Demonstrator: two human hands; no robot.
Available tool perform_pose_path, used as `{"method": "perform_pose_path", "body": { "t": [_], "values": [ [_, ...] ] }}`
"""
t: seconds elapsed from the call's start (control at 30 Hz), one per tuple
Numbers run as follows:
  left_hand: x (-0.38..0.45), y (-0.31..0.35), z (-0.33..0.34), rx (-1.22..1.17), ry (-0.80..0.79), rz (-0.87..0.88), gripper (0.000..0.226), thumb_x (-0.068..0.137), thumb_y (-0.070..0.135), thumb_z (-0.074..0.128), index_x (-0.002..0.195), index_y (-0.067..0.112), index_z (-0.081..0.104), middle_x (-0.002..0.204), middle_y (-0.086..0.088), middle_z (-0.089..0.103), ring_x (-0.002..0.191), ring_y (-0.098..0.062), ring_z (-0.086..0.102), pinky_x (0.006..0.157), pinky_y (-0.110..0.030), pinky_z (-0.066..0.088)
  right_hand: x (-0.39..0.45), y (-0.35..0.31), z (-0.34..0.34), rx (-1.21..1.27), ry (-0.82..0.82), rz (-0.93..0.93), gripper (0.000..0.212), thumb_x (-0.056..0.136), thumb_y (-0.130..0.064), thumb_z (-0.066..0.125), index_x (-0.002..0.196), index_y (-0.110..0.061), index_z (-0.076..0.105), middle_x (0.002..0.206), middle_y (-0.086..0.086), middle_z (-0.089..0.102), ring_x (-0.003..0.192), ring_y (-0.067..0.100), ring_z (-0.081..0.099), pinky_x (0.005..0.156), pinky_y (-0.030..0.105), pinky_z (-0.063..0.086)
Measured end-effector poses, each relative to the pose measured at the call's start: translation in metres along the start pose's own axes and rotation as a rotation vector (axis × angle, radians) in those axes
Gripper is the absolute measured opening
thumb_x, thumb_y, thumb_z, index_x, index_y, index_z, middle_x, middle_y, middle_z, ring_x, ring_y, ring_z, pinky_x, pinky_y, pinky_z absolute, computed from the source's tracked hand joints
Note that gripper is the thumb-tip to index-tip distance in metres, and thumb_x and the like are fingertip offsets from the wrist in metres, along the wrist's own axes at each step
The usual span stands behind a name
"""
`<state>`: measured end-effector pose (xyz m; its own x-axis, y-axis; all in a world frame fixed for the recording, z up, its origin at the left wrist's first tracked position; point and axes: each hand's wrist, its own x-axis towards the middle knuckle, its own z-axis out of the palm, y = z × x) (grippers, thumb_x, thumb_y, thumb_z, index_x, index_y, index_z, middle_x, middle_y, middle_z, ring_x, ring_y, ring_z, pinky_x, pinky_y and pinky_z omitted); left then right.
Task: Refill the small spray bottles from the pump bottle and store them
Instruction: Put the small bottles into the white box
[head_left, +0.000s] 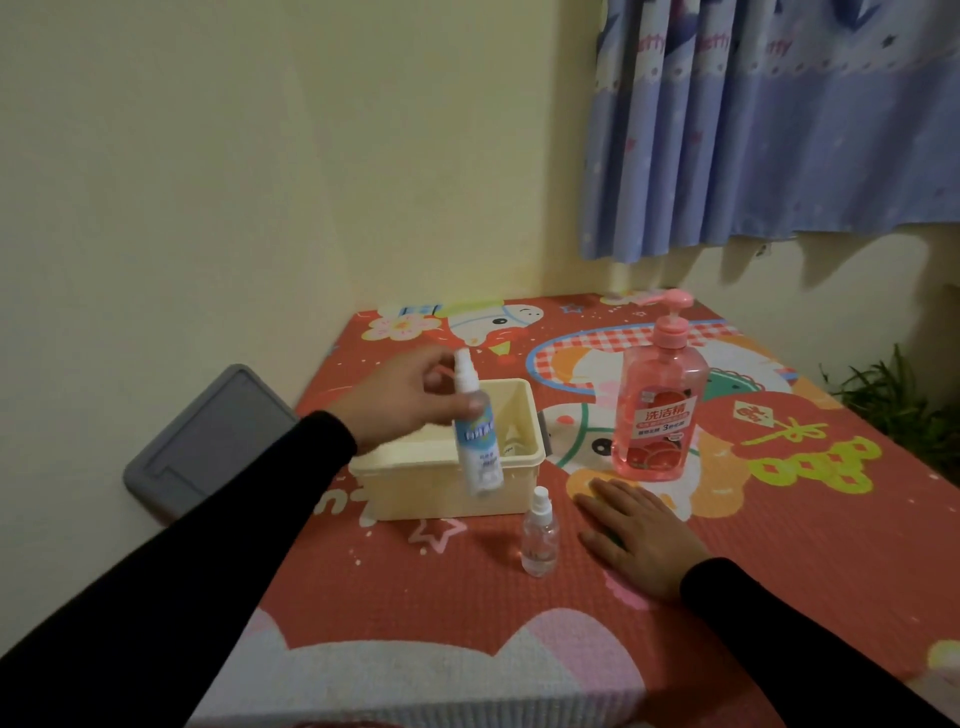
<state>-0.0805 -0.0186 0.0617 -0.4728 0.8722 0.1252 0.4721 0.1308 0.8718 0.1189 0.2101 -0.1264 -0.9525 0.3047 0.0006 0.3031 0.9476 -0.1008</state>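
Spray bottle (477, 431) clamped in my left grip (402, 402) above the box (519, 415); my right grip (636, 532) lies flat, fingers apart, on the worktop (779, 545)

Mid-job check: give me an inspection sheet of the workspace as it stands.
Surface: red cartoon-print mat covering the table.
Job's things: labelled spray bottle held above the cream bin; clear spray bottle upright in front of the bin; pink pump bottle upright, capped.
Clutter: nothing seen.
Hands: left hand grips the labelled bottle near its top; right hand rests flat on the mat.
Cables: nothing seen.
Surroundings: grey lid by the wall, curtain, plant.
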Motion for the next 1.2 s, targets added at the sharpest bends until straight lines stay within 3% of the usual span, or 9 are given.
{"method": "perform_pose_path", "body": {
  "t": [0.07,0.13,0.27,0.37,0.47,0.63,0.87,1.07,1.2],
  "values": [
    [0.018,0.006,-0.007,-0.031,0.064,-0.003,0.028,0.080,0.020,0.076,0.100,0.016,0.057,0.076,0.010,0.071,0.079,-0.009,0.068,0.072,-0.029,0.058,0.000,0.001,0.001,0.007,0.007,-0.001,0.062,0.094,-0.066,0.011,0.152,-0.042,0.010,0.163,-0.005,0.009,0.150,0.016,0.006,0.120,0.036,0.001],
    [0.034,0.005,-0.010,-0.098,0.125,-0.038,0.033,0.081,0.020,0.075,0.108,0.013,0.057,0.091,0.000,0.074,0.088,-0.014,0.070,0.073,-0.030,0.058,0.000,0.002,0.002,0.014,0.013,-0.005,0.064,0.093,-0.067,0.009,0.151,-0.042,0.010,0.163,-0.006,0.009,0.150,0.015,0.006,0.119,0.035,0.000],
    [0.066,-0.015,-0.005,-0.181,0.213,-0.156,0.037,0.084,0.012,0.072,0.117,0.007,0.055,0.107,-0.009,0.068,0.092,-0.019,0.068,0.075,-0.032,0.056,0.001,0.004,0.004,0.014,0.023,-0.017,0.072,0.087,-0.072,-0.002,0.151,-0.043,0.008,0.163,-0.007,0.008,0.150,0.014,0.004,0.119,0.034,-0.002],
    [0.084,-0.036,0.004,-0.137,0.272,-0.257,0.033,0.084,0.009,0.071,0.114,0.010,0.057,0.104,-0.006,0.063,0.095,-0.023,0.064,0.081,-0.039,0.056,0.002,0.004,0.004,0.009,0.024,-0.024,0.075,0.084,-0.073,-0.007,0.151,-0.043,0.006,0.163,-0.007,0.007,0.150,0.014,0.003,0.119,0.035,-0.003],
    [0.097,-0.057,0.012,-0.075,0.257,-0.345,0.026,0.085,0.009,0.069,0.108,0.011,0.058,0.096,-0.002,0.061,0.095,-0.023,0.062,0.077,-0.037,0.055,0.003,0.005,0.006,0.012,0.017,-0.019,0.071,0.087,-0.071,-0.002,0.151,-0.043,0.006,0.163,-0.007,0.005,0.151,0.014,0.001,0.119,0.034,-0.004],
    [0.105,-0.081,0.022,-0.014,0.236,-0.442,0.017,0.085,0.012,0.070,0.098,0.008,0.060,0.098,-0.011,0.064,0.090,-0.025,0.064,0.069,-0.033,0.057,0.001,0.003,0.004,0.016,0.013,-0.016,0.074,0.084,-0.073,-0.006,0.151,-0.043,0.005,0.163,-0.007,0.005,0.150,0.013,0.000,0.120,0.034,-0.004],
    [0.118,-0.090,0.029,-0.004,0.159,-0.569,0.036,0.083,0.016,0.073,0.112,-0.001,0.060,0.109,-0.016,0.066,0.094,-0.027,0.067,0.068,-0.033,0.058,0.002,0.003,0.004,0.026,0.008,-0.009,0.076,0.082,-0.075,-0.008,0.151,-0.044,0.005,0.163,-0.009,0.005,0.150,0.011,-0.001,0.120,0.034,-0.003],
    [0.123,-0.084,0.033,0.058,0.073,-0.621,0.033,0.083,0.015,0.074,0.108,-0.001,0.062,0.109,-0.018,0.067,0.080,-0.025,0.066,0.058,-0.030,0.057,0.001,0.002,0.002,0.024,-0.002,-0.004,0.076,0.083,-0.075,-0.007,0.151,-0.044,0.005,0.163,-0.009,0.004,0.150,0.011,-0.001,0.120,0.033,-0.004],
    [0.121,-0.087,0.037,0.098,0.029,-0.683,0.019,0.084,0.015,0.072,0.089,0.002,0.059,0.101,-0.018,0.066,0.070,-0.023,0.066,0.049,-0.030,0.054,0.000,0.001,0.000,0.036,-0.010,0.000,0.076,0.082,-0.075,-0.007,0.151,-0.045,0.004,0.163,-0.009,0.003,0.150,0.010,-0.002,0.121,0.034,-0.003]
  ]
}}
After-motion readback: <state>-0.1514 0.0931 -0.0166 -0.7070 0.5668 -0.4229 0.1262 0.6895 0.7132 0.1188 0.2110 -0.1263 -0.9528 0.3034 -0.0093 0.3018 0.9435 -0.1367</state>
